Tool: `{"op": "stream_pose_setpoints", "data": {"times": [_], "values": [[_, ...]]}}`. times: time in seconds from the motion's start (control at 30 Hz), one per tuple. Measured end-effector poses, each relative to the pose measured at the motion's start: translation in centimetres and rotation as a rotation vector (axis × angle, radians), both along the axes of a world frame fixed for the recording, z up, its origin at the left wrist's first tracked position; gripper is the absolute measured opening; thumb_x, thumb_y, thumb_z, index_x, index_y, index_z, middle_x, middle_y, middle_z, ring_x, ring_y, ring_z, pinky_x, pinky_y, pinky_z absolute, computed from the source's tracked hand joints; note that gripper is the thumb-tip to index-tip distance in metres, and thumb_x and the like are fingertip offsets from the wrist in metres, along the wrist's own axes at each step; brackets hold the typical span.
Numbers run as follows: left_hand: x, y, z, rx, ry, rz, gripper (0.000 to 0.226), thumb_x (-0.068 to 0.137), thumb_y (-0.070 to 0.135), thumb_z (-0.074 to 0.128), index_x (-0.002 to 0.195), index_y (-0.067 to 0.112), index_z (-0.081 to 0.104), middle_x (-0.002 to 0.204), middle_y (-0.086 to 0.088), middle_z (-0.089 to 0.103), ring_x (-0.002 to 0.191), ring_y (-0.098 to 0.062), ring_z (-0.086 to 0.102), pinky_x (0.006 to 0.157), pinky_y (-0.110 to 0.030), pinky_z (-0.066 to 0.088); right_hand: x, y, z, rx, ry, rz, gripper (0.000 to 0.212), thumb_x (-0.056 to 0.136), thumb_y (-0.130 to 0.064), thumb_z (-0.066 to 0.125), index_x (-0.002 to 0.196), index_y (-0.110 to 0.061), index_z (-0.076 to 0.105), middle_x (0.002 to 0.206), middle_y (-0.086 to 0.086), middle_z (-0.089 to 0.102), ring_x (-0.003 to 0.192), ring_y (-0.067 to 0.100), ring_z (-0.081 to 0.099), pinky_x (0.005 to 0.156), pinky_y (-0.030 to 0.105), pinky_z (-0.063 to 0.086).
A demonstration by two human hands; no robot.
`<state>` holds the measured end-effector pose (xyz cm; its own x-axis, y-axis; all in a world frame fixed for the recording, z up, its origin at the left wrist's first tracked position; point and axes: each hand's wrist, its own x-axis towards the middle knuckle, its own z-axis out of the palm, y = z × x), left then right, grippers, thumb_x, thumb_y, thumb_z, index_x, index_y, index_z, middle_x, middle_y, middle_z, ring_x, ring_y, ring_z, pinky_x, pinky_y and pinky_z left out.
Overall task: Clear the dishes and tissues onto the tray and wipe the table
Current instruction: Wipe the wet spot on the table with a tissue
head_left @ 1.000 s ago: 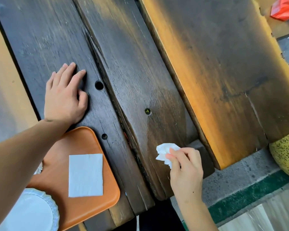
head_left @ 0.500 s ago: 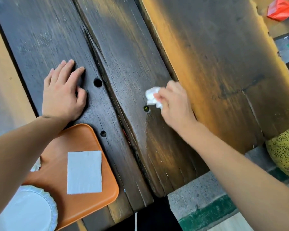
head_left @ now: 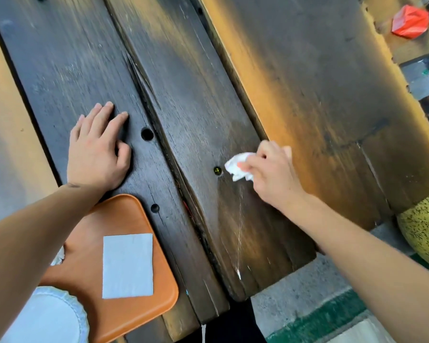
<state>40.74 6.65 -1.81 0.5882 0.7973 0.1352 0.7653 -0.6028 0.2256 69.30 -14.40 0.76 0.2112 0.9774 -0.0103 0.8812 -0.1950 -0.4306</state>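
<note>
Dark plank table [head_left: 89,58], grain scratched, gaps between boards, near end over grey floor. Nearest, bottom left: white scalloped plate [head_left: 47,318], cut off by frame edge and partly hidden under forearm. On orange rounded tray [head_left: 124,315], overhanging table's near edge: flat square tissue [head_left: 128,266]. Beyond tray, left hand [head_left: 97,154] flat on wood, fingers straight and close together. Right hand [head_left: 270,174] pinching crumpled tissue [head_left: 238,165] against middle plank, beside small round stud. Far right corner: red crumpled object [head_left: 410,22], blurred.
</note>
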Motion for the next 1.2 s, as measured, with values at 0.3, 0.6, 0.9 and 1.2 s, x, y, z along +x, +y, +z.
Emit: {"op": "stream_pose_setpoints", "data": {"times": [0.3, 0.6, 0.9, 1.2], "values": [[0.0, 0.1, 0.0, -0.019, 0.0, 0.002, 0.059, 0.087, 0.026, 0.041, 0.143, 0.013, 0.051, 0.158, -0.015, 0.041, 0.149, -0.034, 0.032, 0.122, -0.043, 0.015, -4.5, -8.4, 0.3, -0.078, 0.075, -0.011, 0.033, 0.065, 0.012, 0.066, 0.082, -0.016, 0.061, 0.077, 0.003, 0.036, 0.075, 0.02, 0.034, 0.068, 0.032, 0.021], [0.0, 0.0, 0.1, -0.011, 0.003, 0.014, 0.059, 0.087, 0.026, 0.041, 0.143, 0.013, 0.051, 0.157, -0.014, 0.041, 0.149, -0.034, 0.032, 0.122, -0.045, 0.017, -1.3, -5.0, 0.4, -0.033, -0.016, -0.071, 0.028, 0.074, 0.001, 0.055, 0.081, -0.023, 0.067, 0.074, 0.006, 0.041, 0.078, 0.021, 0.035, 0.069, 0.029, 0.009], [0.0, -0.1, -0.1, -0.022, 0.014, 0.011, 0.059, 0.088, 0.025, 0.04, 0.145, 0.014, 0.049, 0.159, -0.014, 0.039, 0.15, -0.034, 0.029, 0.123, -0.041, 0.013, -5.2, -9.5, 0.6, -0.095, -0.046, -0.261, 0.025, 0.069, 0.009, 0.065, 0.079, -0.013, 0.068, 0.075, 0.006, 0.04, 0.076, 0.024, 0.039, 0.069, 0.032, 0.02], [0.0, -0.2, -0.2, 0.008, -0.025, 0.02, 0.057, 0.087, 0.024, 0.043, 0.141, 0.011, 0.052, 0.157, -0.013, 0.042, 0.148, -0.035, 0.034, 0.122, -0.044, 0.018, -6.8, -7.6, 1.2, -0.143, -0.021, -0.418, 0.032, 0.064, 0.011, 0.074, 0.079, -0.016, 0.068, 0.078, 0.001, 0.039, 0.077, 0.027, 0.047, 0.069, 0.038, 0.035]]}}
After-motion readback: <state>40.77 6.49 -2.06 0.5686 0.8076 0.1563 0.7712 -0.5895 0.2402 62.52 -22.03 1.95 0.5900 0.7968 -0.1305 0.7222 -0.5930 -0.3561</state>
